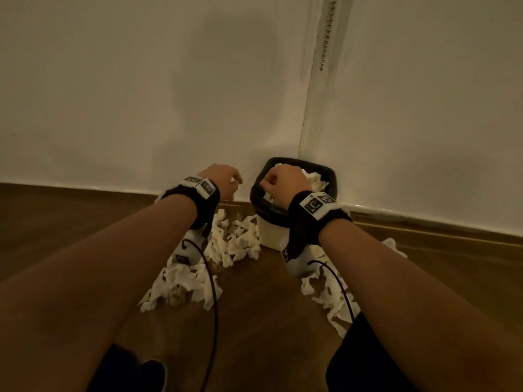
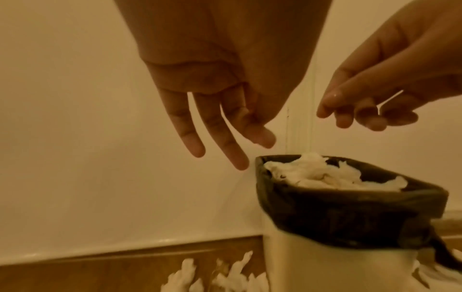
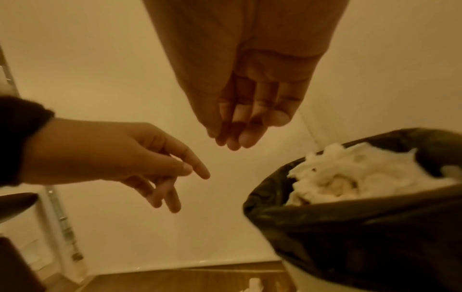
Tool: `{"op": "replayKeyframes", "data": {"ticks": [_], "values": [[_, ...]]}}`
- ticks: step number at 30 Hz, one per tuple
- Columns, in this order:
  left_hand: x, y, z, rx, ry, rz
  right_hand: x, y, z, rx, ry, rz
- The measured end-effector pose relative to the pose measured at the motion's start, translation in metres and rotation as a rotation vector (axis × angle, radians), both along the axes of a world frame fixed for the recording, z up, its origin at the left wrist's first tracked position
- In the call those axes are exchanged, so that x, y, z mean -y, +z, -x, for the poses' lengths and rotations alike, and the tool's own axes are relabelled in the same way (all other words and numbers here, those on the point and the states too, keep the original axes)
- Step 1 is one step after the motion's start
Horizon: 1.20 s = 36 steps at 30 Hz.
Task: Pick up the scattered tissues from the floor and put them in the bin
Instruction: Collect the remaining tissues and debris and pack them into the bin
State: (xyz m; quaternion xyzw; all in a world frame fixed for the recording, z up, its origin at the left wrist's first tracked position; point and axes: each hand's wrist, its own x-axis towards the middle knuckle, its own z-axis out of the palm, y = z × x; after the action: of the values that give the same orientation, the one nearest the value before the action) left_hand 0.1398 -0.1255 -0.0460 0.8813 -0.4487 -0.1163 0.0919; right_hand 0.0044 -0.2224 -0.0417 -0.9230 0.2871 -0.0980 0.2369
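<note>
Two bare forearms reach forward in the head view, each with a black wrist band (image 1: pixel 314 219) carrying printed markers. The left hand (image 1: pixel 223 181) hangs just left of the bin (image 1: pixel 271 230), fingers drooping and holding nothing; the right hand (image 1: pixel 283 179) hovers over the bin's near left rim, knuckles up, so from here I cannot tell how far its fingers are spread. The bin stands on the wooden floor (image 1: pixel 254 321) against the white wall (image 1: pixel 141 94), lined with a black bag (image 1: pixel 266 207) and heaped with tissues in the bin (image 1: pixel 315 178). Scattered tissues (image 1: pixel 235 241) lie on the floor left of the bin and nearer, with more on the right. From the left wrist, the left hand (image 2: pixel 212 89) shows its fingers (image 2: pixel 225 142) straight, spread and empty, above and left of the bin (image 2: pixel 312 266); the right hand (image 2: pixel 390 83) comes in from the right with fingers loosely bent, gripping nothing, above the white heap (image 2: pixel 325 173). From the right wrist, the right hand (image 3: pixel 250 89) points down with fingers together and relaxed, empty, left of the bin's opening; the left hand (image 3: pixel 112 156) sits further left, loosely spread and empty, and the bag (image 3: pixel 350 237) bulges round the tissue pile (image 3: pixel 362 173).
</note>
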Motion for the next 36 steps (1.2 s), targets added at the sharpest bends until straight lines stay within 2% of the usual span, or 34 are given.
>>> {"op": "replayKeyframes", "data": {"ticks": [3,9,16,19,25,29,36], "values": [[-0.035,-0.022,-0.009,-0.014,0.048,-0.056,-0.024,-0.009,-0.02,-0.005,0.07,-0.043],[-0.113,-0.09,-0.028,-0.202,0.223,-0.158,-0.069,-0.051,-0.056,-0.171,0.195,-0.146],[-0.175,-0.164,-0.044,-0.2,0.376,-0.196,-0.096,-0.109,-0.066,-0.439,0.316,-0.145],[-0.193,-0.188,-0.043,-0.221,0.483,-0.159,-0.101,-0.128,-0.062,-0.511,0.347,-0.132],[-0.219,-0.223,-0.027,-0.268,0.796,-0.005,-0.125,-0.176,-0.057,-0.518,0.201,-0.261],[-0.225,-0.242,-0.01,-0.259,0.999,0.079,-0.145,-0.216,-0.055,-0.587,0.103,-0.312],[-0.215,-0.264,0.007,-0.243,0.995,0.063,-0.172,-0.26,-0.052,-0.538,0.027,-0.193]]}}
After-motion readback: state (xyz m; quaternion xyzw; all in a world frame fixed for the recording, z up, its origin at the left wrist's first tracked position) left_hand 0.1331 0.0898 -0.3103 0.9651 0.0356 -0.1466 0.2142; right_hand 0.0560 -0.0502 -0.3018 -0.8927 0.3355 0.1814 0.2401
